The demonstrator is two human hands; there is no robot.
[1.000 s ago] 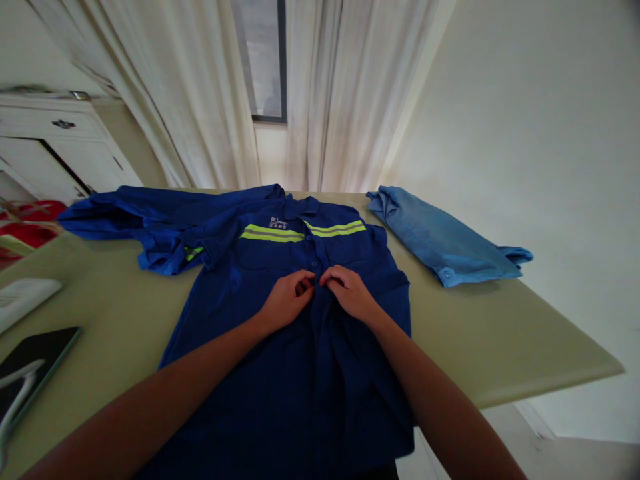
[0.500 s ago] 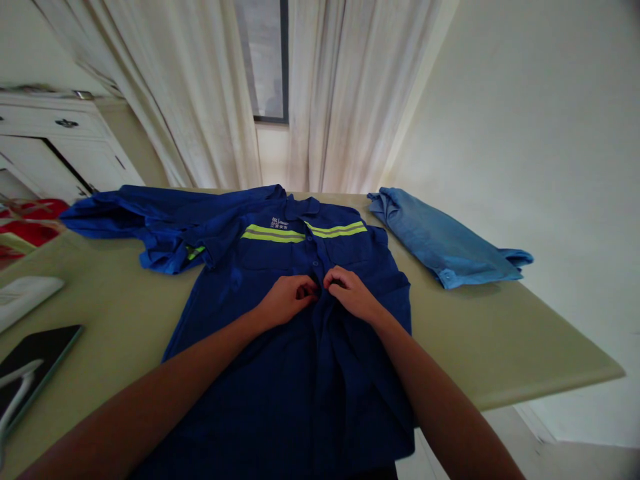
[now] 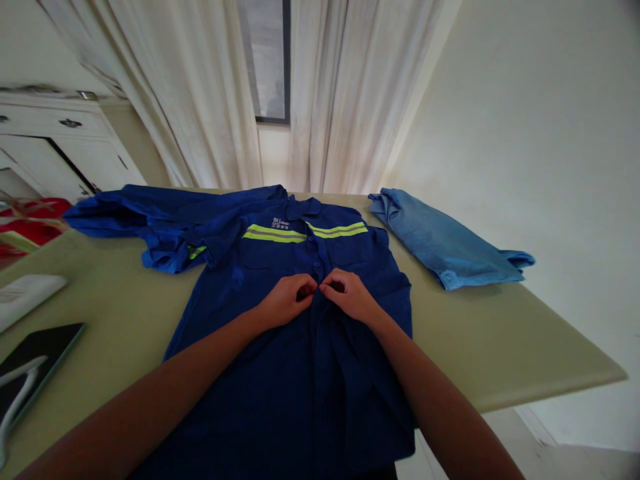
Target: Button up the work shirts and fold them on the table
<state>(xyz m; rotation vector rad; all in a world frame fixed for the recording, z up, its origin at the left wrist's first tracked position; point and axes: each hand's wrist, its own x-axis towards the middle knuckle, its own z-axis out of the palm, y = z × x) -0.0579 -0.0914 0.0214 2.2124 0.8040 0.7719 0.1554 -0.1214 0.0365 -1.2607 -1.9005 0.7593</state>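
A dark blue work shirt (image 3: 260,373) with yellow-green reflective stripes across its chest lies front side up, its collar toward the window. My left hand (image 3: 290,299) pinches the front placket from the left, a little below the chest pockets. From the right, my right hand (image 3: 347,292) pinches the same placket, thumb against forefinger. The fingertips of both hands nearly meet. Buttons show on the placket above them; whatever button lies between the fingers is hidden. The shirt's left-hand sleeve lies bunched up beside the chest.
A folded light blue garment (image 3: 445,240) lies at the right on the table (image 3: 500,347). On the left are a dark tablet-like panel (image 3: 45,353) with a white curved piece over it and a white object (image 3: 30,297). Curtains (image 3: 200,100) hang behind, beside a white cabinet (image 3: 65,147).
My right hand has shifted slightly left, bringing its fingertips closer to those of my left hand at the placket. The shirt lies almost as before.
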